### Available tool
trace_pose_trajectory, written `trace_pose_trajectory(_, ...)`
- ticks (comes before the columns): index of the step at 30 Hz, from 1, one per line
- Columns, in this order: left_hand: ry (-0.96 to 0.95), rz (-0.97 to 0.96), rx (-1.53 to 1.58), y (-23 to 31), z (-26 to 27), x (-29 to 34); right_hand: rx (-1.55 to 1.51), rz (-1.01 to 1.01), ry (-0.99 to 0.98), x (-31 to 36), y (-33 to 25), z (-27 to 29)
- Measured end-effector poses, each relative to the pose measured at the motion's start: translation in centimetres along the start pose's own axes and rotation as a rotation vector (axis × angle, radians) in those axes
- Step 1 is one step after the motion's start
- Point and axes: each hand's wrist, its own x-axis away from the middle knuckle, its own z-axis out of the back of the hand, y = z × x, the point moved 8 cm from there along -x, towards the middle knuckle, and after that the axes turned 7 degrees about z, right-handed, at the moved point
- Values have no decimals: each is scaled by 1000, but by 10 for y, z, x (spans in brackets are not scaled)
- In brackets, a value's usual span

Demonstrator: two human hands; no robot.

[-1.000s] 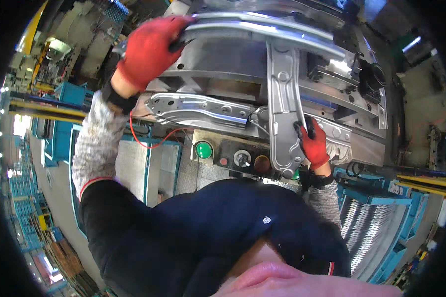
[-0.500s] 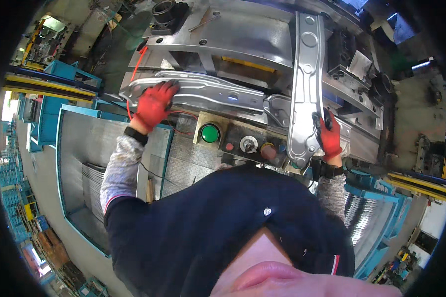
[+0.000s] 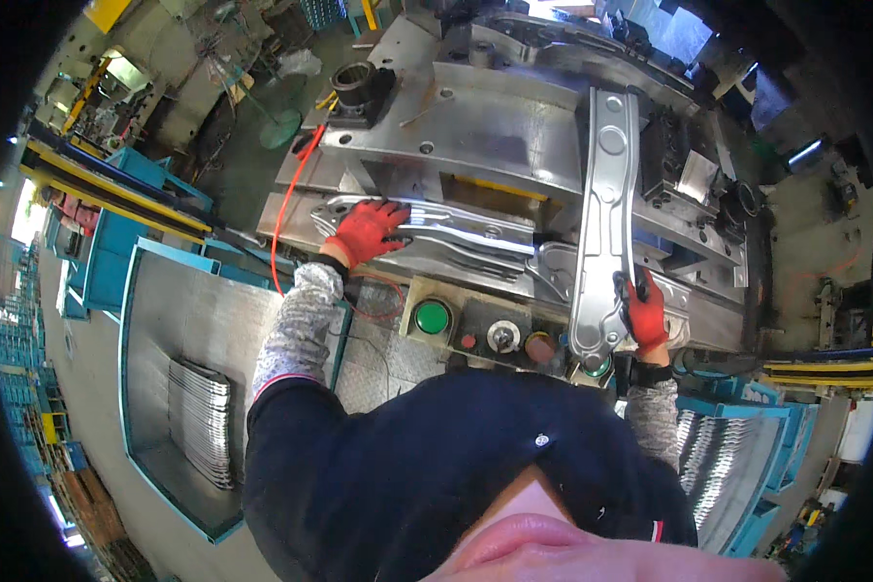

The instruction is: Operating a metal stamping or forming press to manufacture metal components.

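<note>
My left hand (image 3: 367, 233), in a red glove with dark fingertips, lies on the left end of a long stamped metal panel (image 3: 466, 223). Its fingers are stretched out over the panel, which rests lengthwise on the steel machine bed. Just to the right, my right hand (image 3: 645, 312), gloved the same way, grips the near end of a second long stamped panel (image 3: 606, 209). That panel points away from me, with round and oval recesses along it. It crosses over the right end of the metal pieces on the bed.
Close to me stands a control box with a green button (image 3: 432, 316) and a knob (image 3: 503, 337). A blue-edged bin (image 3: 150, 320) at left holds stacked panels (image 3: 202, 422); another bin (image 3: 776, 436) is at right. A red hose (image 3: 291, 213) runs past the bed's left end.
The left panel has moved away from me and down onto the bed. My left hand's fingers have straightened over it. My right hand still grips its panel; the whole view has shifted.
</note>
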Motion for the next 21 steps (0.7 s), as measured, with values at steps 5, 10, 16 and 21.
trace_pose_trajectory(5,421,-87,154,43,120,-16,-23,5,0,-1,-5,-1)
trace_pose_trajectory(10,539,227,-125,-2,143,-72,-26,11,-10,-2,-18,-2)
trace_pose_trajectory(16,324,74,-171,17,117,-87,10,57,-9,-2,-24,-1)
trace_pose_trajectory(21,287,10,-171,48,120,-62,67,70,-24,-4,-40,1)
